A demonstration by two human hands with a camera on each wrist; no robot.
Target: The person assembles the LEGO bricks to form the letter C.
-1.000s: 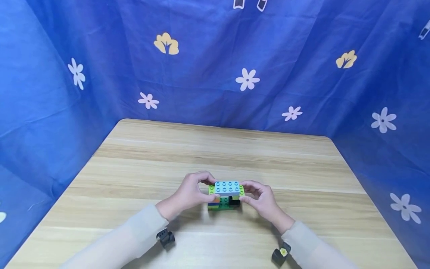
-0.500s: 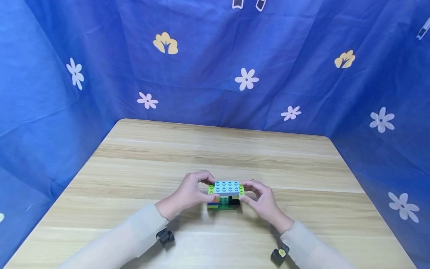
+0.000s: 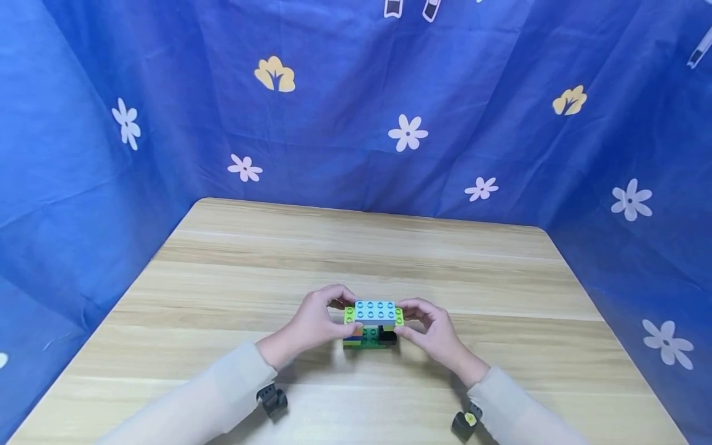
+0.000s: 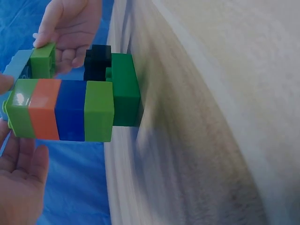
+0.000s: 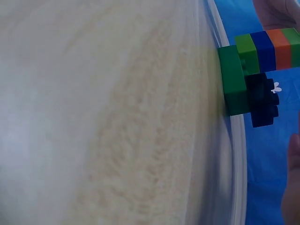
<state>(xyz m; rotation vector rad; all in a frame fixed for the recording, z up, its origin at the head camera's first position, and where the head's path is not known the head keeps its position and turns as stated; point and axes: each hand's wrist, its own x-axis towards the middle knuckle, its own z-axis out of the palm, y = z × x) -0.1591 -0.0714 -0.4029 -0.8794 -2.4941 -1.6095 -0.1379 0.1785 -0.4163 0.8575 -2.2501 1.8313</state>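
Toy building bricks stand stacked on the table, with a dark green brick [image 4: 124, 89] at the bottom. A column of lime, blue [image 4: 70, 110], orange [image 4: 44, 108] and lime bricks rises from its left end. A black brick [image 5: 262, 98] sits at its right end. Across the top lies a light blue brick [image 3: 375, 313]. Under its right end is another lime brick [image 4: 43, 61], with a gap above the black brick. My left hand [image 3: 314, 318] pinches the top of the column, thumb in front and fingers behind. My right hand [image 3: 434, 330] pinches the right lime brick.
The wood-grain table [image 3: 356, 247] has a blue patterned cloth [image 3: 334, 123] behind it and at both sides. A small black camera is strapped at each wrist, the left camera [image 3: 272, 400] and the right camera [image 3: 465, 424] both close over the tabletop.
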